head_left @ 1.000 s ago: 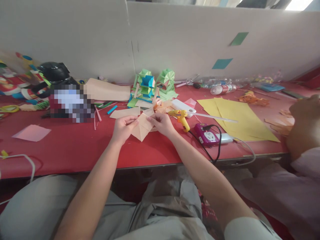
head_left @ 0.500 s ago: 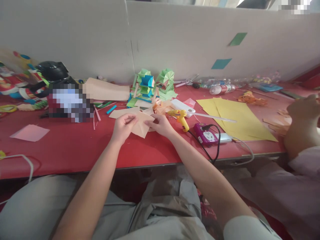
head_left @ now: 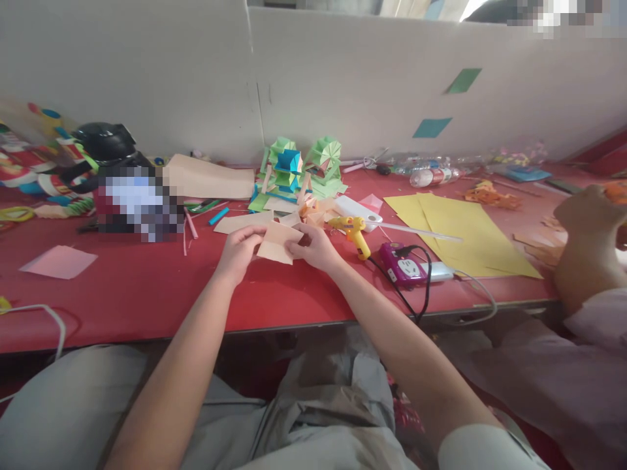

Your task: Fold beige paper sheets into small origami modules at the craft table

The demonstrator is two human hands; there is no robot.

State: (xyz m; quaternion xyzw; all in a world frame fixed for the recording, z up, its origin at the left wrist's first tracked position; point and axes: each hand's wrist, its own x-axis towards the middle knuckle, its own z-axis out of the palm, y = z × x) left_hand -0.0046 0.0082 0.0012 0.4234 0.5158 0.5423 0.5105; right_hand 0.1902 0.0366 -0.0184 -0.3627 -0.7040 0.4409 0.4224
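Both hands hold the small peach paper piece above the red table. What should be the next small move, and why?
Probably press the fold flat. The left hand and right hand pinch opposite edges of the folded peach paper piece, which hangs slightly above the red table, so its crease looks unfinished.

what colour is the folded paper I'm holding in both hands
Pale peach. The folded paper sits between your left hand and right hand in the head view.

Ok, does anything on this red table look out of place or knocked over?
A plastic bottle lies on its side near the back wall. Paper scraps litter the table behind the folded peach paper both hands hold. Nothing looks spilled.
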